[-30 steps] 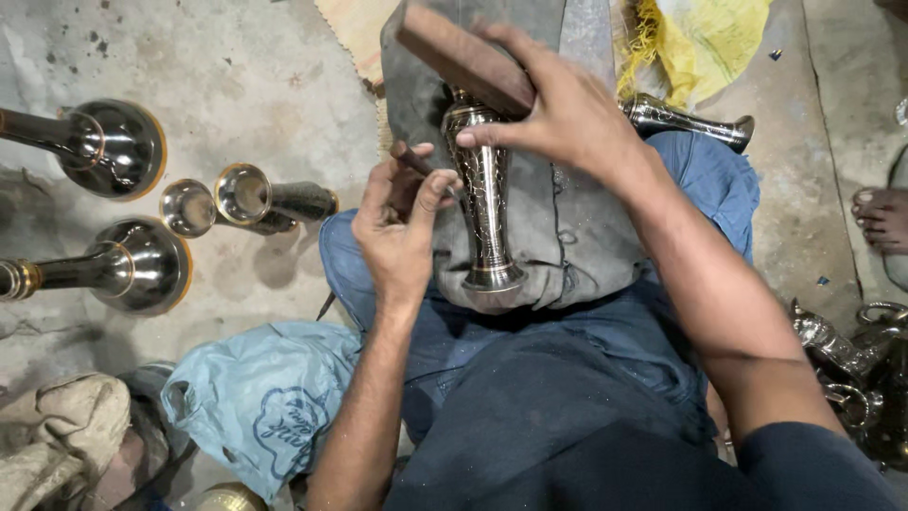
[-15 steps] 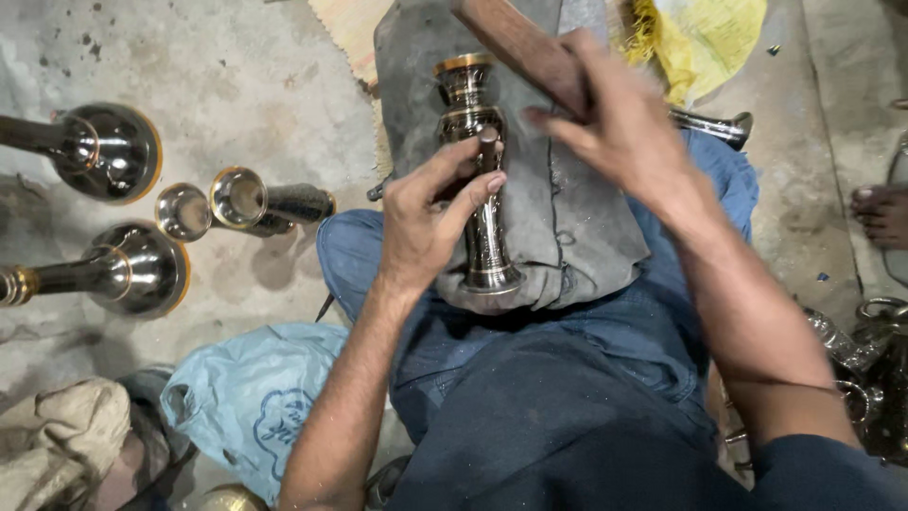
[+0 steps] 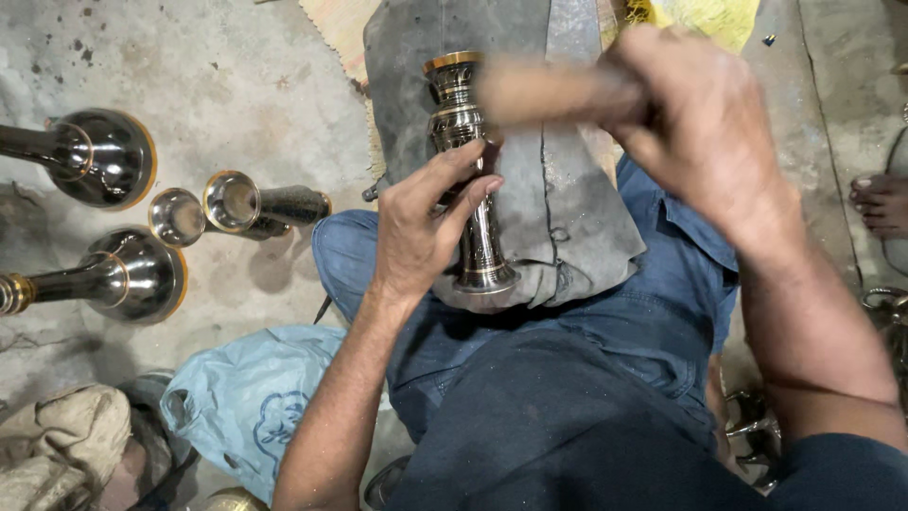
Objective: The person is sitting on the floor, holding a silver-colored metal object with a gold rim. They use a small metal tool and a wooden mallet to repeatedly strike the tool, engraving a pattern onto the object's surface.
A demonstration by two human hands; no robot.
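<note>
Your right hand (image 3: 705, 128) is smeared with motion blur, and so is the brownish wooden block (image 3: 558, 92) it is clenched around, so you cannot make out the block's edges or its far end where it crosses toward 9 o'clock. Your left hand (image 3: 421, 222) covers the middle of the metal stand (image 3: 470, 170), hiding much of its stem; the fingers (image 3: 468, 185) wrap around the stem from the 9 o'clock side, grasping it. The stand lies on the grey cloth (image 3: 577, 218) draped over your lap, near the centre of view. Its long axis runs nearly from 12 o'clock to 6 o'clock: the flared round foot sits at the 6 o'clock end, close to your body, and the gold-rimmed top points to 12 o'clock, away from you. The block meets the stand just below that top, though the blur keeps you from telling whether they touch. At 9 o'clock on the concrete floor (image 3: 236, 85) lie more metal pieces (image 3: 113, 156), two of them cut off by the left edge. A light blue plastic bag (image 3: 251, 402) lies at 7 o'clock, and a bare foot (image 3: 880, 203) of another person shows at 3 o'clock, partly cut off.
</note>
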